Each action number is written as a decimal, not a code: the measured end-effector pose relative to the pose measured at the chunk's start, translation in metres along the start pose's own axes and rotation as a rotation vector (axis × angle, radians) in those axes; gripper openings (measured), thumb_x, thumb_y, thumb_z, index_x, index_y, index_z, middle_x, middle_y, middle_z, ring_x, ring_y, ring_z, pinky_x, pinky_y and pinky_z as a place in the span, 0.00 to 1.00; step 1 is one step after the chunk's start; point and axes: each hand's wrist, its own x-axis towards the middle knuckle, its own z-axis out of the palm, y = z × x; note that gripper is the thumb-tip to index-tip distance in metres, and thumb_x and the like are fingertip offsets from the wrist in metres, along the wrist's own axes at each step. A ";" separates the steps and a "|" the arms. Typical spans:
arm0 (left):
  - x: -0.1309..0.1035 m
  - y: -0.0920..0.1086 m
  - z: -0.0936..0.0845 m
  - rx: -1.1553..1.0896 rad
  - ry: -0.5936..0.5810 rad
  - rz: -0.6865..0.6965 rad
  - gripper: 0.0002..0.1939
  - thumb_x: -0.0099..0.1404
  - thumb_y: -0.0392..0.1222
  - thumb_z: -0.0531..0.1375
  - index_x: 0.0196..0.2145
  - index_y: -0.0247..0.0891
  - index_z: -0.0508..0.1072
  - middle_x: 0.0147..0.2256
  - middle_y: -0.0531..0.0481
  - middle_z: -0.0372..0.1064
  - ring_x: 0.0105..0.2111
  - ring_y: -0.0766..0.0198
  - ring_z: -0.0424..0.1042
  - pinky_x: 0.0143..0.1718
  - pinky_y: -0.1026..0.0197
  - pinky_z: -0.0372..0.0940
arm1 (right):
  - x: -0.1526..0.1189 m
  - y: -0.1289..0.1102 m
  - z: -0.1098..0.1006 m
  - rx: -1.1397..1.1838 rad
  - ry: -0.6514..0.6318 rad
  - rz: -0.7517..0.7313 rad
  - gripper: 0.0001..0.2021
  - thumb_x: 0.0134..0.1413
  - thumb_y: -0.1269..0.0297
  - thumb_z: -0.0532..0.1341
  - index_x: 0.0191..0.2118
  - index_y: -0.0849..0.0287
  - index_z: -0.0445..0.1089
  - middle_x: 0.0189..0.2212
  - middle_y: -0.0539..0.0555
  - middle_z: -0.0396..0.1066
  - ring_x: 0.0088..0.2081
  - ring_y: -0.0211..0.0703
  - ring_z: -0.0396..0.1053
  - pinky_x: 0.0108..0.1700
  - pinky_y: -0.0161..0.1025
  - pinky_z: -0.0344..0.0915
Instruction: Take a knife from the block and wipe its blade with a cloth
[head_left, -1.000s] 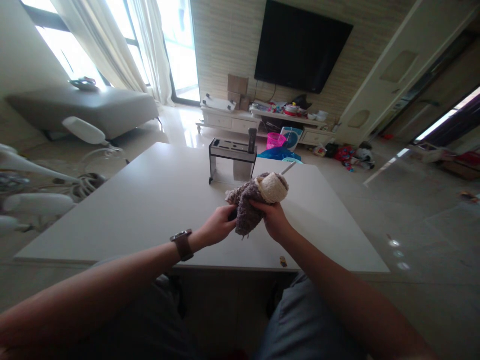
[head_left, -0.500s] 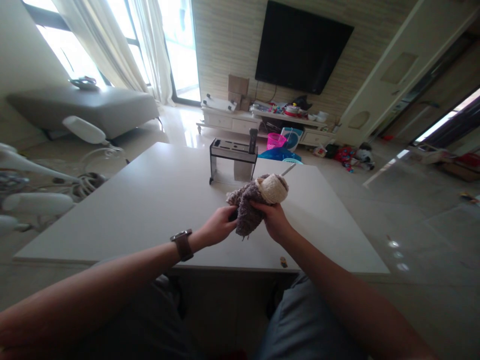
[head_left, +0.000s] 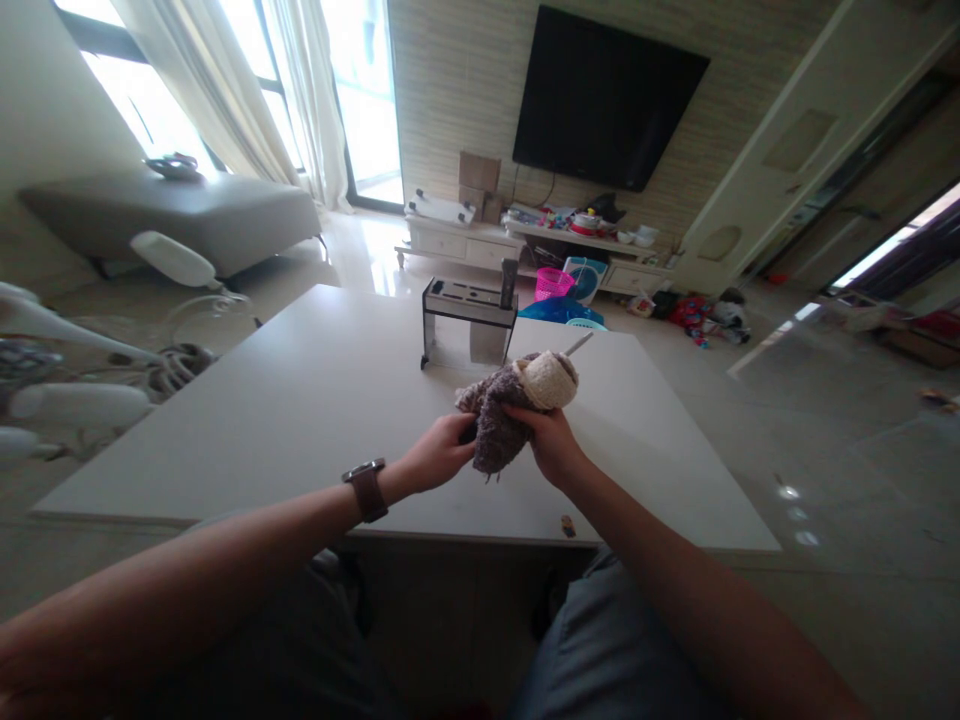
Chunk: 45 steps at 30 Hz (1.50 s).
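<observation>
A brown and cream fluffy cloth (head_left: 550,380) is bunched over the table, wrapped around a knife (head_left: 579,344). Only the narrow grey blade end sticks out at the cloth's upper right; most of the knife is hidden. My left hand (head_left: 444,450), with a watch on its wrist, is closed at the cloth's lower left around a dark part that looks like the knife's handle. From the right, my right hand (head_left: 553,442) grips the cloth, its thumb pressed on top. Just beyond stands a knife holder (head_left: 469,295) with a slotted top and one dark-handled knife (head_left: 508,283) upright in it.
The white table (head_left: 315,400) spreads under both hands. A small yellow-and-dark item (head_left: 568,525) lies near its front edge. White chairs (head_left: 82,400) stand at the left. Behind the table are a pink basket (head_left: 553,283) and a low TV cabinet (head_left: 487,245).
Both hands and the cloth hold nearly the same place. The whole view has shifted very slightly.
</observation>
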 end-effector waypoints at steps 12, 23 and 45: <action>-0.001 0.002 -0.001 -0.005 0.013 0.000 0.16 0.65 0.47 0.63 0.41 0.30 0.81 0.40 0.41 0.82 0.39 0.54 0.77 0.43 0.57 0.71 | 0.000 -0.001 0.000 -0.026 -0.006 0.002 0.29 0.27 0.66 0.79 0.44 0.57 0.80 0.45 0.54 0.83 0.51 0.56 0.78 0.62 0.53 0.70; -0.001 -0.001 0.000 -0.034 -0.003 -0.011 0.17 0.65 0.47 0.63 0.41 0.29 0.82 0.40 0.42 0.82 0.38 0.55 0.76 0.41 0.58 0.70 | 0.001 -0.001 -0.001 -0.064 -0.018 0.008 0.28 0.29 0.65 0.79 0.44 0.57 0.80 0.45 0.55 0.83 0.52 0.56 0.78 0.61 0.52 0.71; -0.004 0.000 0.000 0.003 -0.007 -0.029 0.17 0.65 0.48 0.63 0.41 0.30 0.82 0.40 0.42 0.82 0.38 0.55 0.76 0.42 0.57 0.70 | -0.001 0.001 -0.001 -0.062 -0.035 0.015 0.27 0.30 0.65 0.78 0.43 0.57 0.80 0.46 0.54 0.83 0.52 0.55 0.77 0.62 0.51 0.70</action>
